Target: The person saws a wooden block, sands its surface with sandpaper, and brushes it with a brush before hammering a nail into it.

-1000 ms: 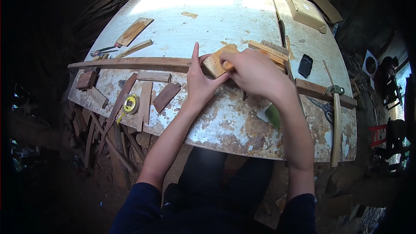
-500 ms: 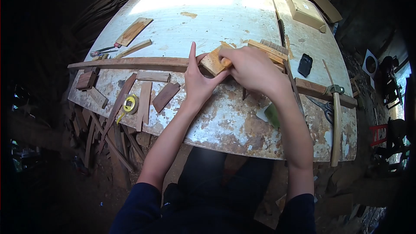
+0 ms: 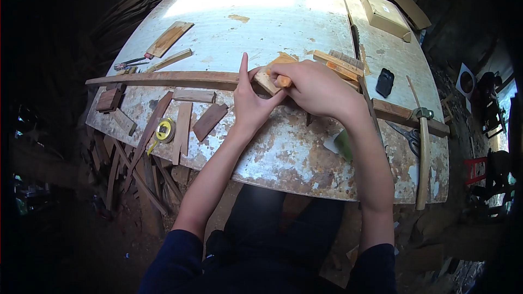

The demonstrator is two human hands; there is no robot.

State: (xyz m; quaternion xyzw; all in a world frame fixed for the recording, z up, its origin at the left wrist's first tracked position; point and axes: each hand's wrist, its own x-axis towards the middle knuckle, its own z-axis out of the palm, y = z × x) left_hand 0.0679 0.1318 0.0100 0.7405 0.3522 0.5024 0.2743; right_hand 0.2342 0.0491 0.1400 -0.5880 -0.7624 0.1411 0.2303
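Observation:
My left hand (image 3: 251, 100) grips a small light wood block (image 3: 266, 82) near the middle of the table, its index finger stretched upward. Just to the right, my right hand (image 3: 313, 84) is closed around an orange wooden handle (image 3: 284, 81) held against the block. What the handle leads to is hidden by the fingers. Behind both hands runs a long brown wood beam (image 3: 180, 79). Several wood strips (image 3: 339, 65) lie beyond my right wrist.
A yellow tape measure (image 3: 164, 130) and wood offcuts lie left on the table (image 3: 272, 169). To the right are a black device (image 3: 384, 82), a hammer (image 3: 423, 152), scissors (image 3: 411, 137) and a saw (image 3: 355, 41). A cardboard box (image 3: 384, 15) stands at the back right.
My right hand has shifted slightly left over the block, and more of its top is now covered. The block looks slightly turned. My left hand has barely moved.

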